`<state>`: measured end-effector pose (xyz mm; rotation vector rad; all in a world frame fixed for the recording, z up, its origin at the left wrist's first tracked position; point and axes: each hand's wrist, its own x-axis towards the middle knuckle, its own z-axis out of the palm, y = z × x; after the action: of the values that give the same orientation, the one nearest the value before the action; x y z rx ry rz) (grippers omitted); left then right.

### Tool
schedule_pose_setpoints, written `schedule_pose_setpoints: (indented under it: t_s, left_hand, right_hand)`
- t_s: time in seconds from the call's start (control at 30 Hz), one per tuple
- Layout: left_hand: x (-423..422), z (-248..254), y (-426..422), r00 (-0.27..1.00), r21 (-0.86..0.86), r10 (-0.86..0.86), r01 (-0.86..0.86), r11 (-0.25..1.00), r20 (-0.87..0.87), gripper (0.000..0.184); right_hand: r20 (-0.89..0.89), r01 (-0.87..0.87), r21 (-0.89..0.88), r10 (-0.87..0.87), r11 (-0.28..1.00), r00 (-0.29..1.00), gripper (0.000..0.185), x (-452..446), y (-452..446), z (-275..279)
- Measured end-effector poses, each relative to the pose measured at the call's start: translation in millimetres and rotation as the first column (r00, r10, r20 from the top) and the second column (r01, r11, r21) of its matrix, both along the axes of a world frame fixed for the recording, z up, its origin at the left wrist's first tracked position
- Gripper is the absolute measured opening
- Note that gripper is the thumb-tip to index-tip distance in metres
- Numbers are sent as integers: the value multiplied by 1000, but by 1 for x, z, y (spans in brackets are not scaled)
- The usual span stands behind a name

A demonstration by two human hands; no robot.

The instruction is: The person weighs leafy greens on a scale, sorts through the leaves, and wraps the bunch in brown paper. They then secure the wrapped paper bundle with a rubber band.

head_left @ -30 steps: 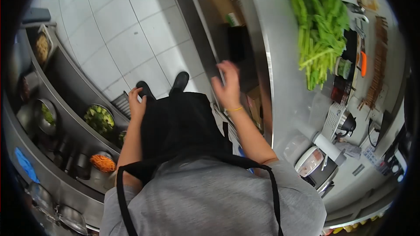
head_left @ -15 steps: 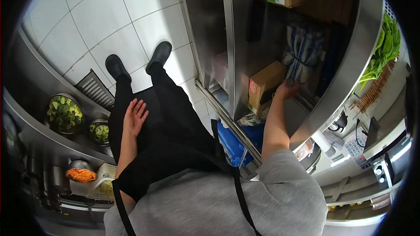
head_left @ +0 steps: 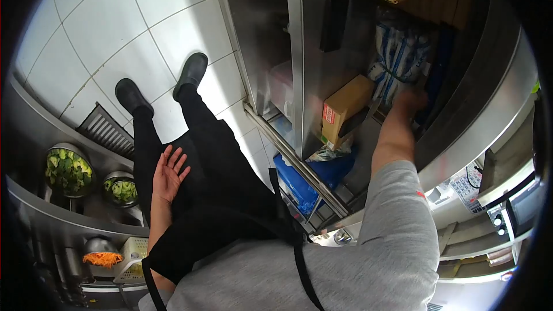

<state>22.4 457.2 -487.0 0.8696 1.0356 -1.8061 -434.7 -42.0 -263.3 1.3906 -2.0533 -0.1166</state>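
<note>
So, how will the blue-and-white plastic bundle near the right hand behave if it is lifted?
The bundle would probably sag at its ends: its creased plastic looks soft, with a tie around it. Its shiny surface may slip in the right hand.

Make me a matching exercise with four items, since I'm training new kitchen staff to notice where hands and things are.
1. left hand
2. right hand
3. orange shreds
4. floor grate

A. in a metal bowl
B. reaching into the metal cabinet, by the blue-and-white bundle
C. set among white tiles
D. open, palm up, over black clothing

Pairs: 1-D, 2-B, 3-A, 4-C
</note>
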Motion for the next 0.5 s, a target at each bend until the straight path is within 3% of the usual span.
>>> schedule_pose_setpoints:
  t_s: [0.07,0.17,0.23,0.27,0.33,0.43,0.5]
  left_hand:
    - [-3,-3,1,1000,-14,-8,8,1000,11,42]
    - [-5,-2,-4,999,4,-28,28,1000,18,41]
    - [-6,-5,-1,999,7,-32,31,999,9,41]
    - [-7,-5,0,1000,-3,-24,24,1000,5,42]
    - [-9,-5,-1,1000,-15,-13,13,1000,1,42]
    - [-9,-2,-6,1000,12,-20,20,1000,5,42]
    - [-8,-3,-8,1000,13,-16,16,1000,-7,42]
  right_hand:
    - [-75,-205,47,208,978,975,37,-15,-20,5]
    - [86,-230,-16,231,973,969,33,-13,-57,4]
    - [-156,-399,-126,380,908,912,33,-30,-74,3]
    - [-157,-397,-121,378,910,913,33,-35,-78,5]
    - [-169,-92,187,124,978,978,33,-33,-87,11]
    - [-90,-161,46,165,986,982,34,-34,-80,0]
    - [-101,-93,109,104,990,989,33,-25,-81,5]
